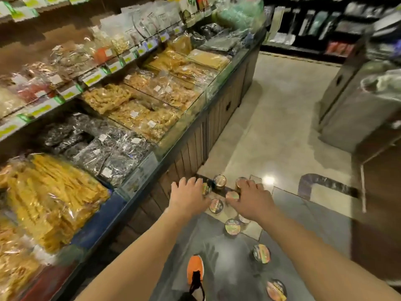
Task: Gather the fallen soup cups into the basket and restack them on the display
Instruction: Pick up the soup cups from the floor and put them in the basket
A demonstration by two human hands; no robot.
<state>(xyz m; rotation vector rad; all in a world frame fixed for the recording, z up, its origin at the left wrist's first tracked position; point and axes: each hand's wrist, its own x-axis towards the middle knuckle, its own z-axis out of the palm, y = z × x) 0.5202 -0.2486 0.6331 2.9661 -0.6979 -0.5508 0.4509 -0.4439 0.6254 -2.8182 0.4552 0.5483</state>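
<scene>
Round soup cups [232,226] with shiny foil lids (print unreadable) lay scattered on the glossy floor [282,131]; left hand [188,197] and right hand [251,199] hovered, fingers spread, holding nothing.

Soup cups [232,226] scattered on floor [282,137]

Soup cups [232,226]: nine visible on the floor, lower centre of frame, some partly hidden
Hands: two, left [188,197] and right [252,199]
Orange shoe [194,266]: one, bottom centre
</scene>
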